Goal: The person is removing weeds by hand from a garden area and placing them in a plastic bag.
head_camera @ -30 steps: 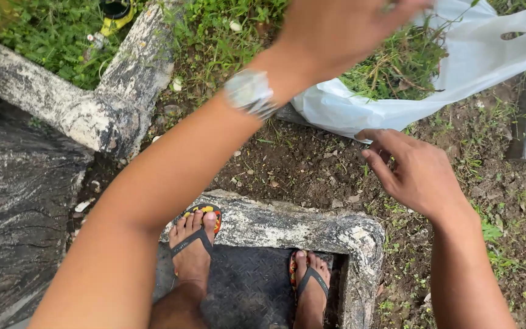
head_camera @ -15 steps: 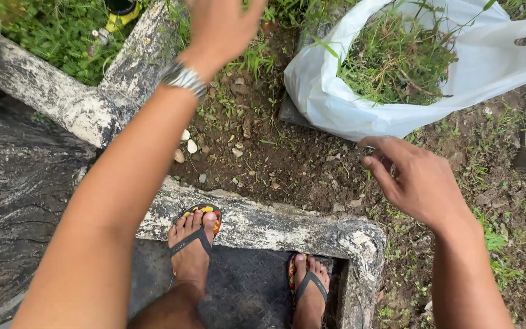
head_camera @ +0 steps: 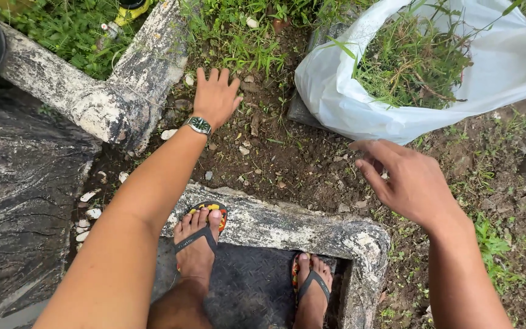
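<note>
Hands, two. Left hand (head_camera: 216, 94), upper centre of the frame: fingers spread flat, palm down, empty, over bare soil and grass (head_camera: 232, 36) just beside the concrete kerb; one wristwatch (head_camera: 199, 125) with a dark green dial on the wrist. Right hand (head_camera: 406, 176), right of centre: open, fingers loosely extended, holding nothing, hovering just below the bag.

Plastic bag (head_camera: 360, 109), one, white, upper right of the frame: mouth open, lying on the ground, filled with pulled grass and weeds (head_camera: 412, 61).

Concrete kerb, two stretches: one (head_camera: 111, 97) weathered, running diagonally at upper left; one (head_camera: 287, 222) curving across lower centre, in front of the feet.

Feet, two, each in one dark flip-flop: left foot (head_camera: 196, 240) with toes touching the kerb edge; right foot (head_camera: 313, 286) at the bottom edge, partly hidden behind the kerb corner.

Small pale stones (head_camera: 86, 213), several, scattered at left by the dark slab (head_camera: 19, 201). Soil (head_camera: 287, 158), littered with dry leaves, lies between the hands.
</note>
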